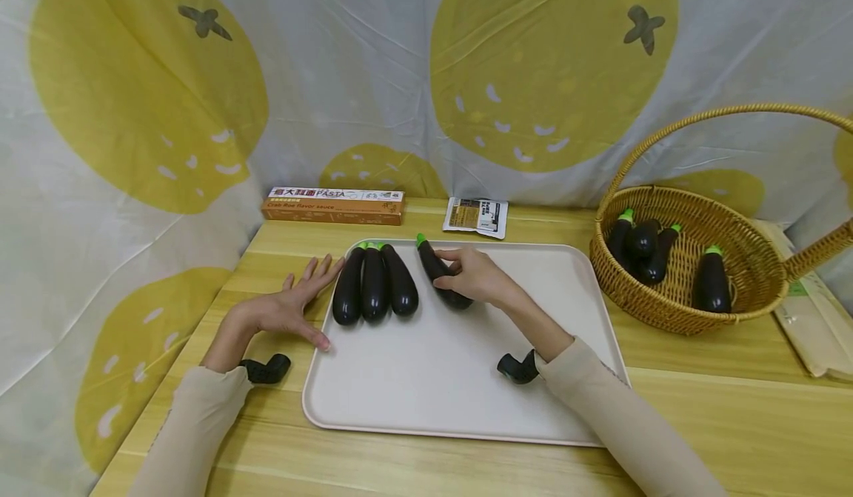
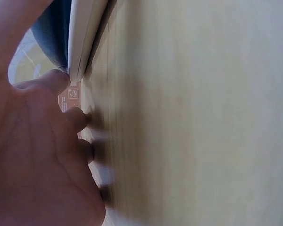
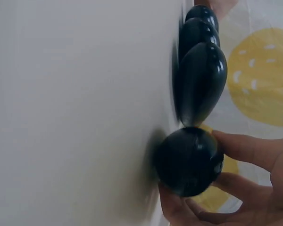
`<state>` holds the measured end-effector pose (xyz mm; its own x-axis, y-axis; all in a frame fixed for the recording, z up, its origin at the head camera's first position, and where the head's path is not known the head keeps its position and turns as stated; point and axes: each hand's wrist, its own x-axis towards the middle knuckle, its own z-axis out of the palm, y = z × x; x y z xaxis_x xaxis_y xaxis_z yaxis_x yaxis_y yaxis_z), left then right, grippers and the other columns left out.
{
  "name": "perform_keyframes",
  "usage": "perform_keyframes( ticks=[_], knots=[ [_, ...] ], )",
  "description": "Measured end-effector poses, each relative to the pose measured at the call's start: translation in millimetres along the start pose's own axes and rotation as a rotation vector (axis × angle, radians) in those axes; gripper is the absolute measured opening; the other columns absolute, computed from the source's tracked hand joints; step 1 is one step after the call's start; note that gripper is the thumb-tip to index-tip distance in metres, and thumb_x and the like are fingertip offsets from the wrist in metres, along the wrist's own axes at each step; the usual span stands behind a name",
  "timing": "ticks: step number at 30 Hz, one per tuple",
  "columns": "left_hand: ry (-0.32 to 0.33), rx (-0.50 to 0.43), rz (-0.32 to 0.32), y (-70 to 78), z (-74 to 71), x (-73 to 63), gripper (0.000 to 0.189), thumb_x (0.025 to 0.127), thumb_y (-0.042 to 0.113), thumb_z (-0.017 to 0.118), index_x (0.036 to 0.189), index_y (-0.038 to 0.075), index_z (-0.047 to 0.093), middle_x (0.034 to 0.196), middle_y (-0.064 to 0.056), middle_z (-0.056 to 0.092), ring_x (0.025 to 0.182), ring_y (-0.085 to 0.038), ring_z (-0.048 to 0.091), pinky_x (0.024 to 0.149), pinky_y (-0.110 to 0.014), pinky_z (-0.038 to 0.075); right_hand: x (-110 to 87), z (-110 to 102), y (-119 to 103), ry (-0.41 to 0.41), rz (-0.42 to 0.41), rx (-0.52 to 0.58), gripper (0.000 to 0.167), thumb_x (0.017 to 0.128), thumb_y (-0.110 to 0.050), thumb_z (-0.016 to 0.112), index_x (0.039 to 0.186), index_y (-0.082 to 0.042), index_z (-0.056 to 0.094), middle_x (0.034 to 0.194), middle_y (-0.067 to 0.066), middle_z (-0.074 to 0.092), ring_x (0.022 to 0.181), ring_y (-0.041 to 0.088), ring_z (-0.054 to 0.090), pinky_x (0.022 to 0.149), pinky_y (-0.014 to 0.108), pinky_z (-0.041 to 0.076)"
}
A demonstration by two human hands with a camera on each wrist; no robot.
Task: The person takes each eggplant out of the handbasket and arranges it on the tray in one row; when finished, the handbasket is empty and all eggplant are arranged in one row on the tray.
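Pinches eggplant in right grip, slanted at tray, right of upright-laid row. Shows left grip spread by tray's left edge. Likely mid-placement; next calls for straightening alongside row, then releasing.

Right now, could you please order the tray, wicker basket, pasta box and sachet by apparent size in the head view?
By visible area, largest to smallest:
tray
wicker basket
pasta box
sachet

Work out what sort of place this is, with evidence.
Probably a staged indoor tabletop: a yellow-fruit-print cloth hangs behind a wood-grain table, where three eggplants lie side by side on a tray.
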<state>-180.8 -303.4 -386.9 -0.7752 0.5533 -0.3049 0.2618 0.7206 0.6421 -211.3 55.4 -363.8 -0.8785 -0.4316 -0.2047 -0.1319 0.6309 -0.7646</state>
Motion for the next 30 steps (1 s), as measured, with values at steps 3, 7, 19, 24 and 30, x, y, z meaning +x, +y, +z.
perform_keyframes(
  ticks=[3,7,19,24,30],
  knots=[
    [0.000,0.004,0.007,-0.1,0.1,0.2,0.141,0.072,0.043,0.094,0.167,0.011,-0.005,0.168,-0.028,-0.023,0.153,-0.052,-0.029,0.112,-0.080,-0.018,-3.1,1.3,-3.9,-0.038,0.000,0.019,0.060,0.098,-0.019,0.068,0.154,-0.009,0.049,0.114,0.018,0.074,0.092,0.018,0.065,0.071,0.024,0.048],
    [0.000,0.008,0.015,-0.1,0.3,0.3,0.141,0.072,0.043,0.094,0.167,0.011,-0.005,0.168,-0.029,-0.024,0.152,-0.052,-0.029,0.112,-0.081,-0.018,-7.6,3.6,-7.4,-0.086,0.003,0.054,0.059,0.100,-0.017,0.065,0.155,-0.006,0.047,0.117,0.018,0.072,0.093,0.017,0.061,0.070,0.023,0.044],
    [-0.007,0.002,0.008,-0.9,-0.4,-0.3,0.140,0.072,0.044,0.093,0.167,0.012,-0.005,0.168,-0.028,-0.024,0.152,-0.051,-0.030,0.113,-0.079,-0.020,-16.0,17.2,-11.3,-0.085,0.040,0.090,0.061,0.101,-0.020,0.064,0.157,-0.008,0.044,0.115,0.015,0.072,0.096,0.018,0.063,0.072,0.025,0.044],
    [-0.002,0.008,0.016,-2.2,0.2,-0.2,0.140,0.072,0.044,0.093,0.167,0.013,-0.005,0.168,-0.028,-0.024,0.152,-0.052,-0.030,0.113,-0.080,-0.019,-13.6,17.3,-11.8,-0.032,0.076,0.115,0.061,0.101,-0.021,0.064,0.157,-0.008,0.045,0.120,0.016,0.072,0.101,0.021,0.063,0.073,0.027,0.044],
    [0.001,0.005,0.012,-2.2,0.1,0.3,0.141,0.071,0.045,0.094,0.167,0.013,-0.004,0.168,-0.028,-0.023,0.153,-0.052,-0.029,0.113,-0.080,-0.019,-8.7,19.3,-12.2,-0.014,0.087,0.120,0.060,0.100,-0.022,0.066,0.156,-0.014,0.048,0.120,0.015,0.073,0.097,0.020,0.060,0.070,0.026,0.042]
  ],
)
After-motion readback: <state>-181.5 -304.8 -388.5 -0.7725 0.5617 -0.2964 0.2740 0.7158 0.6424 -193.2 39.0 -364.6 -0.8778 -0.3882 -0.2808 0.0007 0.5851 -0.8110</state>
